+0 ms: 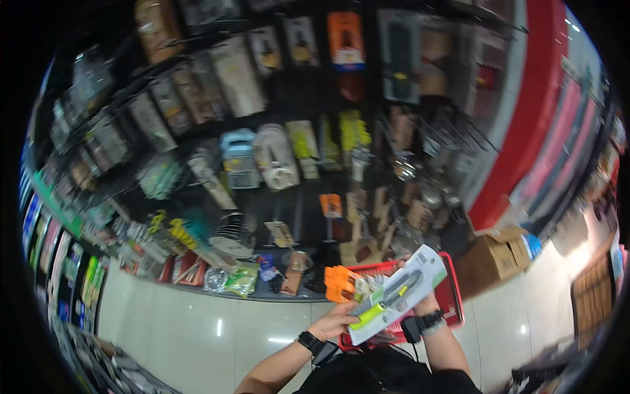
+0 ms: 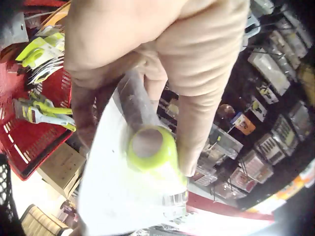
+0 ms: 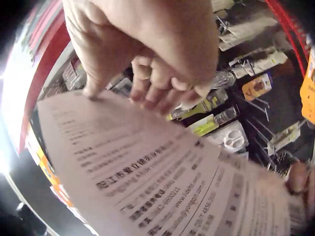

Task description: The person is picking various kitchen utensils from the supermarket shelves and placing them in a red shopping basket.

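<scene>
A long white card package [image 1: 420,274] with a grey-and-lime-handled tool slants between both hands in the head view. My left hand [image 1: 333,320] grips its lower end near the lime part. In the left wrist view, the fingers of my left hand [image 2: 162,54] curl round the grey handle [image 2: 135,101] and the card. My right hand [image 1: 426,303] holds the package's far side, partly hidden behind it. The right wrist view shows the card's printed back [image 3: 162,172], with the thumb of my right hand [image 3: 147,44] on its edge and the fingers curled.
A red basket [image 1: 455,299] with packaged items, one orange [image 1: 340,284], is below the package. Racks of hanging kitchen goods [image 1: 275,154] stand in front. A cardboard box [image 1: 495,262] sits on the floor at the right, beside a red-edged shelf end [image 1: 518,131].
</scene>
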`<move>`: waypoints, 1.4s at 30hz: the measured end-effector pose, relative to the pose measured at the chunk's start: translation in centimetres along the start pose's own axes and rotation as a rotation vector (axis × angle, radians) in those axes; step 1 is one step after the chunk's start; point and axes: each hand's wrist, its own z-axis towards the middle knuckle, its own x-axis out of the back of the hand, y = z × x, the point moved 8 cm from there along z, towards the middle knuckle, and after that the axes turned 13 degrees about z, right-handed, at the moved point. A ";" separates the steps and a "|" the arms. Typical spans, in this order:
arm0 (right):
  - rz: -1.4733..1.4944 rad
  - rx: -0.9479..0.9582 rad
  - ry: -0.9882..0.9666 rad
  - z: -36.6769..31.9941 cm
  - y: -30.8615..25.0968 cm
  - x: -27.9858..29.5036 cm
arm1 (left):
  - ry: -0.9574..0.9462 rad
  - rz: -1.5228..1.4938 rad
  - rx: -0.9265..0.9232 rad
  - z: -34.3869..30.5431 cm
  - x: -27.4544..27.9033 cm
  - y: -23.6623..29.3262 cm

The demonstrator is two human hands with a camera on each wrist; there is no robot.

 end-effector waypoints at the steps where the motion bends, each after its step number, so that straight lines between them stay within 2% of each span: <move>1: -0.067 -0.056 0.194 -0.8 0.2 0.4 | 0.035 0.001 -0.054 -0.5 0.8 0.2; 2: -0.404 -0.035 0.339 -1.0 -0.2 0.7 | 0.071 0.000 -0.107 -0.9 1.7 0.7; 4: -0.322 -0.048 0.303 -0.4 0.6 2.7 | 0.117 -0.031 -0.194 -2.9 2.9 3.0; 7: -0.473 -0.138 0.376 -1.3 0.2 3.7 | 0.493 -0.245 -0.505 -7.1 8.8 5.9; 10: -0.372 -0.115 0.510 -3.3 -1.1 8.1 | 0.860 -0.197 -0.732 -13.8 14.6 9.0; 14: -0.428 -0.095 0.601 -5.3 -1.8 9.5 | 1.104 -0.223 -0.985 -22.8 21.4 11.3; 16: -0.482 -0.114 0.671 -6.5 -1.6 11.1 | 1.180 -0.211 -1.068 -27.2 22.5 14.6; 19: -0.499 -0.118 0.676 -6.6 -0.9 11.5 | 1.263 -0.117 -1.108 -30.0 23.4 18.3; 22: -0.500 -0.102 0.705 -6.7 -0.3 11.4 | 1.259 -0.034 -1.144 -31.1 24.4 21.6; 25: -0.551 -0.128 0.606 -5.7 0.8 10.6 | 1.256 -0.030 -1.135 -31.1 25.9 23.4; 30: -0.534 -0.126 0.593 -6.0 1.2 10.5 | 1.315 -0.025 -1.128 -30.9 26.8 23.5; 32: -0.528 -0.087 0.667 -6.7 0.8 10.4 | 1.282 -0.044 -1.125 -30.6 27.7 23.4; 42: -0.540 -0.009 0.709 -8.0 -1.2 11.3 | 1.347 0.045 -1.127 -30.3 26.5 23.0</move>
